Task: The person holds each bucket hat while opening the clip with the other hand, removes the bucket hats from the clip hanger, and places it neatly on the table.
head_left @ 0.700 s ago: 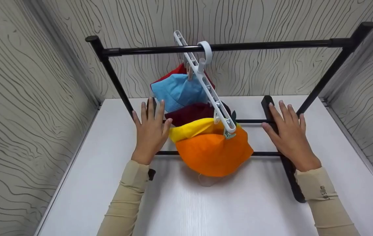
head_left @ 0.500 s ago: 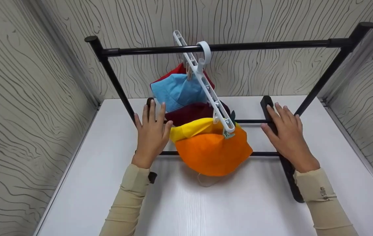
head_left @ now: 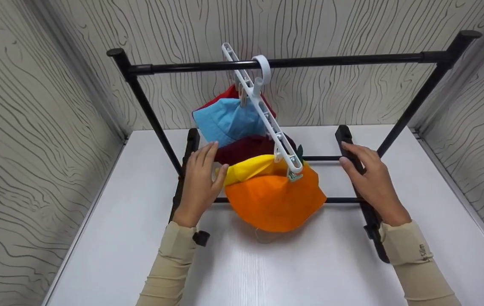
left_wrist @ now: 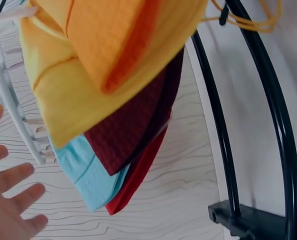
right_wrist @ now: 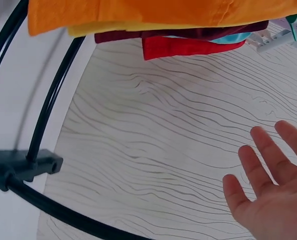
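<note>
A white clip hanger [head_left: 263,104] hooks over the top bar of a black rack [head_left: 344,60]. Clipped along it hang several cloth hats: an orange hat [head_left: 276,203] in front, then a yellow hat [head_left: 246,169], a maroon hat [head_left: 246,148], a light blue hat [head_left: 231,121] and a red hat [left_wrist: 138,177] at the back. My left hand [head_left: 199,182] is beside the yellow hat's left edge, fingers extended; in the left wrist view it is apart from the hats. Farther right, my right hand [head_left: 374,182] hovers over the rack's right foot, fingers relaxed and holding nothing.
The rack stands on a white table [head_left: 310,272] with wood-grain panels [head_left: 174,25] behind and at both sides. Two black lower bars [head_left: 344,200] cross beneath the hats. A thin cord loop [left_wrist: 268,22] hangs below the orange hat.
Both hands' fingers have drawn together and bent slightly. The left hand has shifted a little to the right and down. Hats and hanger stay put, apart from a slight shift of the view.
</note>
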`<action>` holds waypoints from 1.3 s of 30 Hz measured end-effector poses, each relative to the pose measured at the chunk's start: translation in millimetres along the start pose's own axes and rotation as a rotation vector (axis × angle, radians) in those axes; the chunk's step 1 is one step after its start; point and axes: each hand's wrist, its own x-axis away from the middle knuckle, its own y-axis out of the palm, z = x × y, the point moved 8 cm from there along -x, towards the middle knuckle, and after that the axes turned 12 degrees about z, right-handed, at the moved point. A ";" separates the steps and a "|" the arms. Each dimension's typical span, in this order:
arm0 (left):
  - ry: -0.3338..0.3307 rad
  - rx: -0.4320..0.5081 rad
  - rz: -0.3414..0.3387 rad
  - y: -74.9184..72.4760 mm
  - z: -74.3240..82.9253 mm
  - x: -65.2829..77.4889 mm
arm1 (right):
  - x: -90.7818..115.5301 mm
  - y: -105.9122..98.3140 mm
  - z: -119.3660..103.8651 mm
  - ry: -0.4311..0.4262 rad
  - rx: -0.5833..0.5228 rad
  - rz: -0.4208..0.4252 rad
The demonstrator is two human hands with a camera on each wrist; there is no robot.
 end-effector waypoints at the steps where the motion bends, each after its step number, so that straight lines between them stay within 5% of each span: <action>1: 0.002 0.019 0.004 0.3 1.8 0.6 | 0.4 0.2 0.2 0.016 -0.012 -0.002; 14: 0.028 0.217 -0.011 7.2 28.5 11.2 | 7.8 13.8 -7.9 0.096 -0.132 -0.159; 26: 0.072 0.255 -0.031 18.2 51.5 23.0 | 10.1 32.5 -30.8 -0.055 -0.231 -0.222; 39: 0.102 0.236 -0.073 29.1 69.3 31.2 | 10.7 51.6 -48.9 -0.118 -0.254 -0.268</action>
